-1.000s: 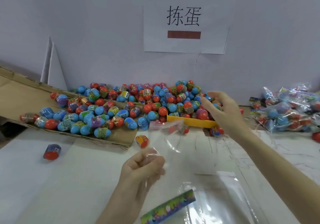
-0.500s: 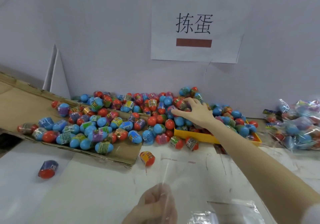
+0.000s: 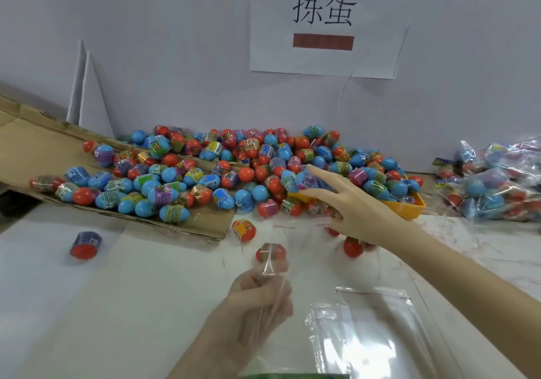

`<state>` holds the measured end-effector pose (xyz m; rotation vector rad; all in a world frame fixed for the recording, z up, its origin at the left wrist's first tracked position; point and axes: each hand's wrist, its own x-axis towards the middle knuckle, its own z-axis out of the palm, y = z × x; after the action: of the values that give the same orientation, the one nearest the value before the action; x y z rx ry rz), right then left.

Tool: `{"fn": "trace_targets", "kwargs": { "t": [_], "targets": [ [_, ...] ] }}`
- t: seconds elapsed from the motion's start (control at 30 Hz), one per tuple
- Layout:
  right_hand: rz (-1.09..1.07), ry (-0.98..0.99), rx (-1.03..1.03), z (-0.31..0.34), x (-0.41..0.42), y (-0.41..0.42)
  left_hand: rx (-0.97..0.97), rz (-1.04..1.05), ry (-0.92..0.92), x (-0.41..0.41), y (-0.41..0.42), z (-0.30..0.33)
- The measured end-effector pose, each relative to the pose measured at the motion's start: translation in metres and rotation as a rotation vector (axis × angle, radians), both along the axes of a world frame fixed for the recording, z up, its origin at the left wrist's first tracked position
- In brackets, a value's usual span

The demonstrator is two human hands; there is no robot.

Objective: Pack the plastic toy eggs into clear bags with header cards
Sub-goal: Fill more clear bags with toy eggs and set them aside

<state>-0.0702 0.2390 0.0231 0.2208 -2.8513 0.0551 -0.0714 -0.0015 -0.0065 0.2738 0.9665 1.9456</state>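
Right hand [image 3: 355, 205]: what the curled lower fingers hold is hidden; red eggs [image 3: 352, 246] beneath the palm are motion-blurred. Yellow tray [image 3: 409, 207]: mostly buried under eggs, only the front rim shows. Left hand [image 3: 257, 302]: fingertips veiled by the clear bag [image 3: 272, 261]; the egg behind the film is smeared. Green header card [image 3: 292, 375] cut off at bottom edge. Packed bags [image 3: 497, 182] cut off at right edge. Egg label print is too small to read.
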Motion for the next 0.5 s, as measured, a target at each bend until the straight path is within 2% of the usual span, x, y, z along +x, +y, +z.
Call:
{"fn": "trace_targets", "kwargs": {
  "t": [0.07,0.2,0.33,0.47,0.5],
  "targets": [
    [-0.048,0.011,-0.020,-0.003,0.005,0.002,-0.011,0.042,-0.078,-0.001,0.001,-0.005],
    [-0.225,0.025,-0.093,-0.012,0.005,0.009,-0.072,0.070,-0.056,-0.004,0.000,-0.009],
    [-0.307,0.022,-0.272,-0.019,0.003,0.012,-0.066,0.118,-0.120,-0.007,0.001,-0.009],
    [-0.356,0.014,-0.176,-0.021,0.006,0.013,-0.048,0.134,-0.149,-0.009,0.004,-0.010],
    [-0.355,0.039,-0.216,-0.018,0.008,0.011,-0.056,0.141,-0.137,-0.008,0.004,-0.010]
  ]
}}
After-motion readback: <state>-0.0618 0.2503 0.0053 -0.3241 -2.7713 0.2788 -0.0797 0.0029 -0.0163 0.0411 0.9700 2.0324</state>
